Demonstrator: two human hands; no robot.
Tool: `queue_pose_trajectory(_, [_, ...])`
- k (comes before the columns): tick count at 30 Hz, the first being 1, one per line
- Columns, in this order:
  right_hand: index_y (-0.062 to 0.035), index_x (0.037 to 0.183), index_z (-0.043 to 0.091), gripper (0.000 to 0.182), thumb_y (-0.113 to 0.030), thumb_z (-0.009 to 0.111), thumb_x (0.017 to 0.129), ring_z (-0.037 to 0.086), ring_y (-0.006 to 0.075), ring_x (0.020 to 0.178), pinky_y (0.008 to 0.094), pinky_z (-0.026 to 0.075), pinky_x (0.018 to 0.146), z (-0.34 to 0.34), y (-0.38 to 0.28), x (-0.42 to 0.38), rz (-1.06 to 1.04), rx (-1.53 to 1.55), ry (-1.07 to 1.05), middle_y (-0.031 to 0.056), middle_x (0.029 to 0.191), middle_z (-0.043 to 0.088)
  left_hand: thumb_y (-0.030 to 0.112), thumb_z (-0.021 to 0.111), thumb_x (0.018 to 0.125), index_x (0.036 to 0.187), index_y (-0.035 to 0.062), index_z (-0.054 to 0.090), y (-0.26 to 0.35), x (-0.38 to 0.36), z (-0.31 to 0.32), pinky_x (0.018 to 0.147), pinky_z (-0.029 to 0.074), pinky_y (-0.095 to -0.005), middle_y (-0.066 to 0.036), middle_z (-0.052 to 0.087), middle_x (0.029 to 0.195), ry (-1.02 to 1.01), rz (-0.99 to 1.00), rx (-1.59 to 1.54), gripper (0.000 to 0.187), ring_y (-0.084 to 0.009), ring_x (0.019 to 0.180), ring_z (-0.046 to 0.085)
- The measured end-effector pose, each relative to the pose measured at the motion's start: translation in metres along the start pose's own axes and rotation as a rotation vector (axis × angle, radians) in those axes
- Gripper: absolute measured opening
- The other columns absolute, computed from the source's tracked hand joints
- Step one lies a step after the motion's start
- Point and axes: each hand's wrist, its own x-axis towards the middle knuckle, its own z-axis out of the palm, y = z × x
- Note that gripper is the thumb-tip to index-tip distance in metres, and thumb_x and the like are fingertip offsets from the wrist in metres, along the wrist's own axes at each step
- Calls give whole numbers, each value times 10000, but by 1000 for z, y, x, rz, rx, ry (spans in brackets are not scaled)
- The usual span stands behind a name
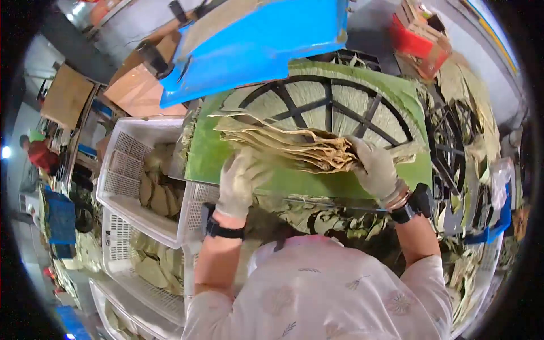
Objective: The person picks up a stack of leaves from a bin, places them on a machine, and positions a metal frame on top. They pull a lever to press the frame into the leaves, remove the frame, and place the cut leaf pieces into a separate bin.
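Observation:
A thick bundle of dried, tan leaves [289,144] is held level above the green board [209,153]. My right hand [377,170], in a pale glove, is wrapped round the bundle's right end, where the leaves are gathered. Also gloved, my left hand [243,178] is at the lower left side of the bundle, its fingers apart and slightly blurred; whether they touch the leaves is hard to tell. Behind the bundle, a black spoked frame [328,105] lies over pale leaf material on the board.
White plastic crates [184,212] holding leaf bundles are stacked at the left. A blue sheet [243,48] covers the area beyond the board. Another black frame [447,148] and loose leaves are at the right. A person in red [42,154] is far left.

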Motion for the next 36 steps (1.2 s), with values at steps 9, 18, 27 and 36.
queue_pose_trajectory(9, [40,1400,512,496,-17,608,916,647,184,1021,308,531,855,-46,51,-41,420,798,340,94,1148,683,205,647,984,1310,21,568,-8,19,88,894,544,-383,-82,632,1189,-167,727,559,382,-226,1044,636])
queue_pose_trajectory(18, [-50,1396,574,466,-147,605,942,587,290,1220,390,475,1022,-220,169,-465,819,-96,1207,151,1317,641,253,697,851,1208,121,652,-80,15,122,1145,254,-630,-83,616,1232,-424,1084,1573,383,-339,1288,484])
queue_pose_trajectory(27, [-1,1357,575,462,-1,644,900,576,308,1222,409,469,1034,-211,74,-375,972,-776,953,146,1362,604,208,746,771,1013,183,672,-94,23,131,873,433,-480,-75,595,1037,-482,1124,1629,255,-309,1036,565])
queue_pose_trajectory(36, [-52,1196,659,386,-83,709,815,582,364,1202,458,454,1054,-65,27,-79,120,25,250,145,1253,632,426,677,867,1120,102,682,-54,-31,108,1020,407,-529,-92,617,1221,-458,1233,1599,411,-347,1129,567])
